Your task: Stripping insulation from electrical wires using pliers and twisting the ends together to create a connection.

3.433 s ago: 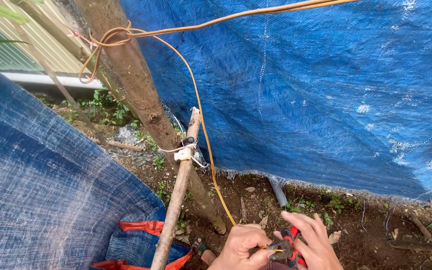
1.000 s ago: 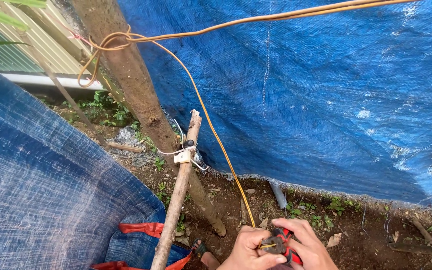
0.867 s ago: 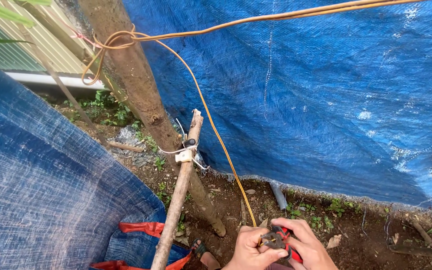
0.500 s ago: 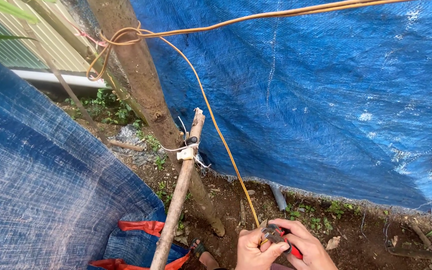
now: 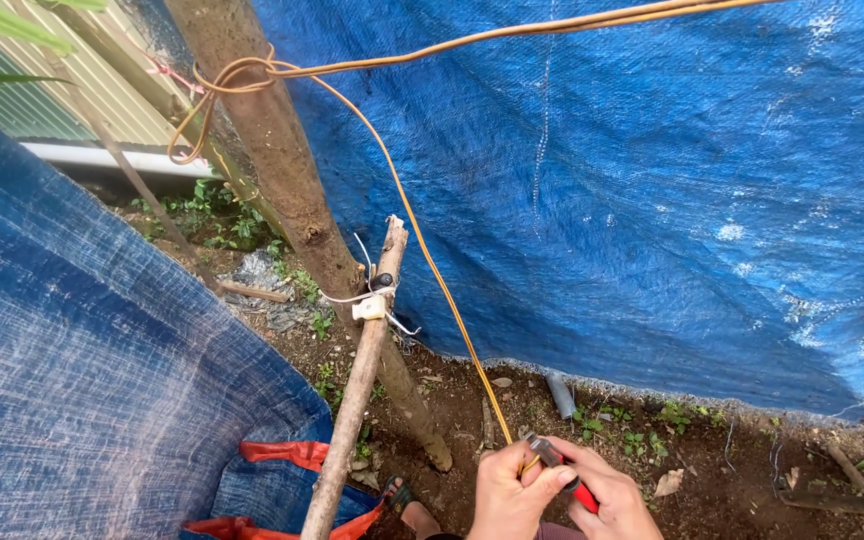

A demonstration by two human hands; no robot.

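An orange cable (image 5: 422,240) runs down from a loop around a tree trunk (image 5: 282,170) to my hands at the bottom of the view. My left hand (image 5: 507,495) pinches the cable's lower end. My right hand (image 5: 607,500) grips red-handled pliers (image 5: 562,470), whose jaws sit at the cable end beside my left thumb. A thin wooden stick (image 5: 362,370) leans upright to the left of my hands, with a small white clip and black fitting (image 5: 372,300) tied near its top.
A blue tarp (image 5: 632,200) hangs behind the cable, and another blue sheet (image 5: 82,380) covers the left. Bare soil with small weeds (image 5: 652,450) lies below. A short grey pipe stub (image 5: 560,395) pokes from the ground. Red fabric (image 5: 272,460) lies at the stick's base.
The view has shifted slightly. My hands have stayed at the cable's lower end, and the pliers' jaws now show more clearly at the cable tip.
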